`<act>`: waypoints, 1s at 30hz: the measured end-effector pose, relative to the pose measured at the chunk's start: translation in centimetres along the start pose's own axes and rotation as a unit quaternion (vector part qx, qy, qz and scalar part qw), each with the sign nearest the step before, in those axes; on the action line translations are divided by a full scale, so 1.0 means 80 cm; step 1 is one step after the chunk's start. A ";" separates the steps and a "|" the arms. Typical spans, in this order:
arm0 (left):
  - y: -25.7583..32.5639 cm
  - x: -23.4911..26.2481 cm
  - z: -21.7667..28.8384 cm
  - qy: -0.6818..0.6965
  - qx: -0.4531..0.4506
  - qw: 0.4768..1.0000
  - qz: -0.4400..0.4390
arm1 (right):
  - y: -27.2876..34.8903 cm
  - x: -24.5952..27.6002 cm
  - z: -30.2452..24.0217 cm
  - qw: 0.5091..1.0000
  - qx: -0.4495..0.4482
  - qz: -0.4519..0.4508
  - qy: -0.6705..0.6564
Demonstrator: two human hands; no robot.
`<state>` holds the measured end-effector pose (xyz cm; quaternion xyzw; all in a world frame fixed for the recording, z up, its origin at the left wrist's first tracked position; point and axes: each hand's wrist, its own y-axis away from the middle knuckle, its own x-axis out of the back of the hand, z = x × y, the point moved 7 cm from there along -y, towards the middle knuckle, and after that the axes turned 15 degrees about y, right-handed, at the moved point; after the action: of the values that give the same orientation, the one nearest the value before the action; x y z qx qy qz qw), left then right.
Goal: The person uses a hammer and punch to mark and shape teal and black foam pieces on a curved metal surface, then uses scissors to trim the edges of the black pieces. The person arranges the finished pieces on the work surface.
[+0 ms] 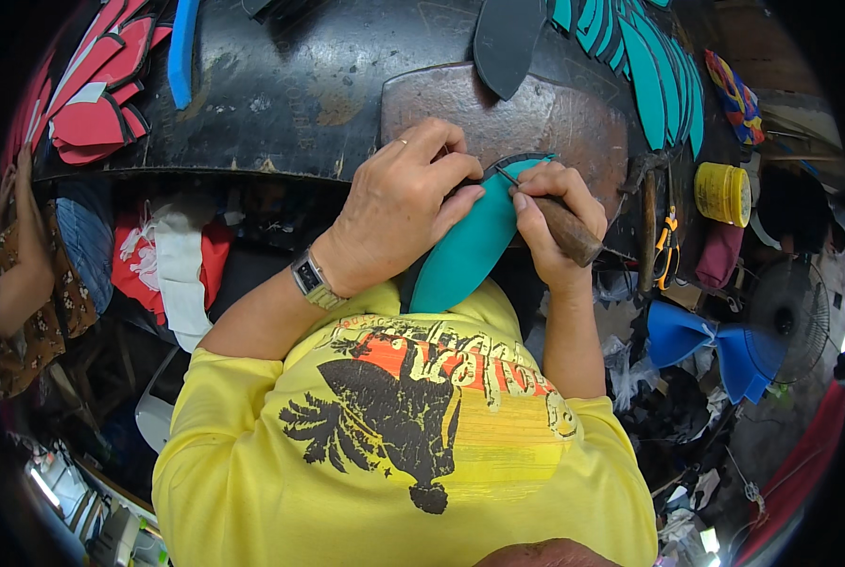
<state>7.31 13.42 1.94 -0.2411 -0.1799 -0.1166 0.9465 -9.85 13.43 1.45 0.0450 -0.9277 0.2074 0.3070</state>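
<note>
A teal piece (474,250) is held in front of the yellow shirt (404,425), its black-edged upper end laid over the near edge of a brown slab (574,123) on the black counter (271,94). It is pinched at its upper left edge by the bent fingers and thumb of the left hand (408,194), on whose wrist a watch (308,276) is worn. By the closed fingers of the right hand (557,208), a wooden-handled tool (572,236) is gripped, its thin tip directed at the black edging; whether contact is made cannot be told.

Beyond the hands, 1 dark oval piece (509,47) is laid partly over the slab. Teal pieces (654,80) are fanned out at the right, and red pieces (96,123) are piled at the far left, near a blue strip (182,52).
</note>
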 end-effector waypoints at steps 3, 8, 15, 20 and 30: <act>-0.002 -0.001 -0.001 -0.011 -0.020 1.000 0.003 | 0.001 -0.001 -0.001 1.000 0.004 -0.016 0.005; -0.003 -0.004 0.001 -0.024 -0.051 0.998 -0.012 | 0.002 -0.001 -0.001 1.000 0.010 -0.014 0.008; -0.005 -0.009 0.002 -0.039 -0.139 0.988 -0.048 | -0.001 0.000 0.000 1.000 -0.001 0.002 0.017; -0.007 -0.006 -0.005 -0.017 -0.144 0.987 -0.074 | 0.000 0.000 0.002 1.000 -0.005 0.002 0.015; 0.005 -0.007 -0.003 -0.031 -0.123 0.991 -0.037 | -0.001 0.001 0.004 0.999 0.024 -0.022 -0.031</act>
<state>6.97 13.69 1.32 -0.3526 -0.2018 -0.1652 0.8987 -10.05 13.24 1.28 0.0792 -0.9303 0.2213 0.2816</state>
